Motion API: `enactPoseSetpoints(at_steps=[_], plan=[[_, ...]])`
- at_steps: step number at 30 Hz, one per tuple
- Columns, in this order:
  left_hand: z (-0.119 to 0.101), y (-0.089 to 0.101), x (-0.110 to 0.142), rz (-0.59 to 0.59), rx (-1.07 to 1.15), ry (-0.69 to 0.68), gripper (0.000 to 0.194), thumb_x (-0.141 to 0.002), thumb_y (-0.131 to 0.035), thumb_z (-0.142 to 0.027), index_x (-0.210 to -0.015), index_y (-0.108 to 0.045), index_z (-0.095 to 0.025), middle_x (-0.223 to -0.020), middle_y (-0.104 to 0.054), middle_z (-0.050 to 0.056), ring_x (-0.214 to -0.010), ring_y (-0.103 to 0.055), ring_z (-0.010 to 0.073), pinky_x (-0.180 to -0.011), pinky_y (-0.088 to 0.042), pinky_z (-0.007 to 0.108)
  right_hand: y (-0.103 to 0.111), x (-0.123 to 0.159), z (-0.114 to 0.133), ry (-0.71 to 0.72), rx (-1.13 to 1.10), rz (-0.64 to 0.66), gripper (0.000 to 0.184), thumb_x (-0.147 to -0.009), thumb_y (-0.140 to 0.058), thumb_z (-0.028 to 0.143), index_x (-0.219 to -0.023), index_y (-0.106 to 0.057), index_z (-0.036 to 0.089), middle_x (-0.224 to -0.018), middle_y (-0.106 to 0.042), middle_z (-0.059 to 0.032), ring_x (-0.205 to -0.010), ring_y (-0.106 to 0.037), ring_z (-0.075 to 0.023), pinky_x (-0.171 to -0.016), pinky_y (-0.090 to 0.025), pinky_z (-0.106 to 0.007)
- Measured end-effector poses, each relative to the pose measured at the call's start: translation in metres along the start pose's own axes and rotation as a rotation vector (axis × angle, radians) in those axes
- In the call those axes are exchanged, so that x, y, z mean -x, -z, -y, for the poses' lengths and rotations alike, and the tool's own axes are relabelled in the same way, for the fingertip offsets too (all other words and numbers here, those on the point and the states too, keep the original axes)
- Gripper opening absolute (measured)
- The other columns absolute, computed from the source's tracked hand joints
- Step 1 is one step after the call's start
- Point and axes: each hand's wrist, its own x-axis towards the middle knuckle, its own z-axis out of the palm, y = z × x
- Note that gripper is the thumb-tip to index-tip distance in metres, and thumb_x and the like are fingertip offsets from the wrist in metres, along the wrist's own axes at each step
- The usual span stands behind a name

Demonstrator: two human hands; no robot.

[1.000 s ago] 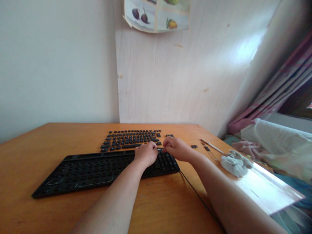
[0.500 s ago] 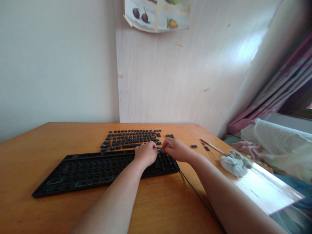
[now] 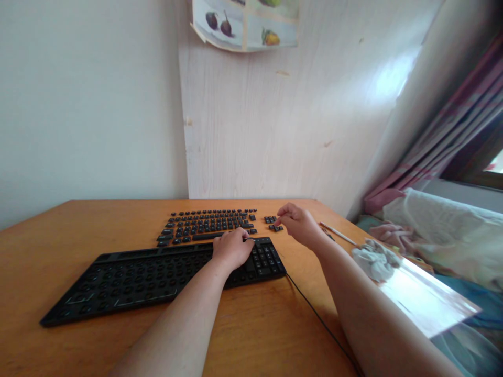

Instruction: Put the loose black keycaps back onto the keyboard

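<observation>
In the head view, the black keyboard lies flat on the desk, its long axis running from between eight and nine o'clock to between two and three, the left end nearer the person. Its back edge faces roughly twelve. Keycaps sit in the number pad at the right end; the left part shows rows of bare round key seats.

The left hand rests over the keyboard, left of the number pad; its fingertips are partly hidden, so I can't tell whether they grip anything. The right hand is at one o'clock, fingers bent narrowly towards the thumb, beside a small cluster of keycaps. I can't tell whether it holds one.

Loose keycaps lie in rows beyond the keyboard, towards twelve. A cable leaves the right end towards five. On the orange wooden desk, a thin white stick and crumpled cloth lie towards two. Fruit pictures hang at twelve; a pinkish curtain is at two.
</observation>
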Motion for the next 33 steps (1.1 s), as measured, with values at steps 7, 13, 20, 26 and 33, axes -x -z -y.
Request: enactPoseSetpoints(at_steps=[7,13,20,26,33], plan=[[0.001,0.001,0.000,-0.003,0.004,-0.012,0.024,-0.080,-0.050,-0.045,-0.096,-0.061,-0.031,-0.102,-0.069,0.002,-0.102,-0.058,0.0265,-0.086,-0.038,0.042,0.023,0.000,0.001,-0.162,-0.087,-0.062,0.021,-0.075,-0.046,0.021,-0.095,-0.052,0.018,-0.084,-0.070,-0.0046,-0.044,-0.040,-0.0073,-0.038,-0.027,-0.019],[0.001,0.001,0.000,0.001,-0.011,-0.015,0.026,-0.080,-0.049,-0.047,-0.097,-0.061,-0.032,-0.104,-0.068,0.002,-0.104,-0.057,0.0273,-0.087,-0.038,0.043,0.039,-0.007,-0.027,-0.189,0.069,-0.075,0.020,-0.074,-0.050,0.022,-0.092,-0.058,0.017,-0.077,-0.069,-0.0049,-0.046,-0.043,-0.0079,-0.042,-0.032,-0.020],[0.003,0.001,0.000,-0.003,-0.021,-0.032,0.030,-0.080,-0.047,-0.050,-0.100,-0.061,-0.031,-0.107,-0.068,0.003,-0.104,-0.058,0.0267,-0.086,-0.039,0.041,0.058,-0.016,-0.088,-0.314,0.487,-0.048,0.022,-0.069,-0.057,0.018,-0.086,-0.070,0.017,-0.073,-0.068,-0.0055,-0.060,-0.056,-0.0136,-0.052,-0.037,-0.023],[0.002,0.002,0.000,0.001,-0.030,-0.031,0.030,-0.081,-0.047,-0.049,-0.100,-0.061,-0.032,-0.108,-0.068,0.003,-0.105,-0.057,0.0270,-0.087,-0.038,0.041,0.057,-0.011,-0.110,-0.368,0.519,0.040,0.027,-0.064,-0.065,0.018,-0.089,-0.074,0.019,-0.074,-0.069,-0.0049,-0.059,-0.057,-0.0140,-0.052,-0.038,-0.023],[0.003,0.002,0.001,0.008,-0.036,-0.028,0.032,-0.080,-0.047,-0.050,-0.102,-0.061,-0.032,-0.106,-0.068,0.004,-0.105,-0.058,0.0269,-0.087,-0.039,0.041,0.054,-0.010,-0.118,-0.383,0.557,0.069,0.026,-0.064,-0.069,0.024,-0.089,-0.074,0.021,-0.075,-0.069,-0.0045,-0.061,-0.057,-0.0154,-0.053,-0.040,-0.024]])
